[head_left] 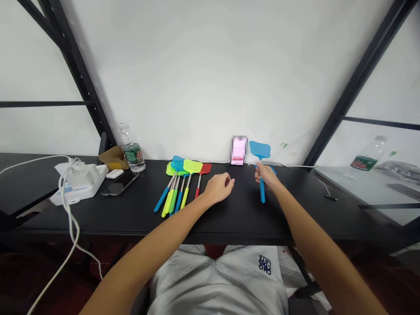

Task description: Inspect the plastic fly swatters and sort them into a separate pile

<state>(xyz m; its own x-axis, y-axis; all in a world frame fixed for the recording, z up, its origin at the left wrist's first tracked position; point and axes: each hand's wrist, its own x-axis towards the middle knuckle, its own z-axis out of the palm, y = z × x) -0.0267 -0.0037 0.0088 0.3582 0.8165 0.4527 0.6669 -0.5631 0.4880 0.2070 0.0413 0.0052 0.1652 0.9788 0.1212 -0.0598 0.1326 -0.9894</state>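
Observation:
My right hand (267,176) is closed round the shaft of a blue fly swatter (260,149), its mesh head up and its blue handle hanging below the fist. Behind that hand a bit of another blue thing (273,170) shows on the table, mostly hidden. My left hand (219,188) rests on the tabletop with fingers loosely curled and nothing seen in them. Just left of it lies a red fly swatter (205,168), partly covered by my forearm. Beside that, several blue, green and yellow fly swatters (193,166) overlap in a fanned pile, handles toward me.
A phone with a lit screen (238,151) leans against the wall (210,78). On the left are a water bottle (133,151), an open cardboard box (114,157), a white earbud case (114,173), a dark phone (120,183) and a white charger with cables (82,177). Black table (226,223).

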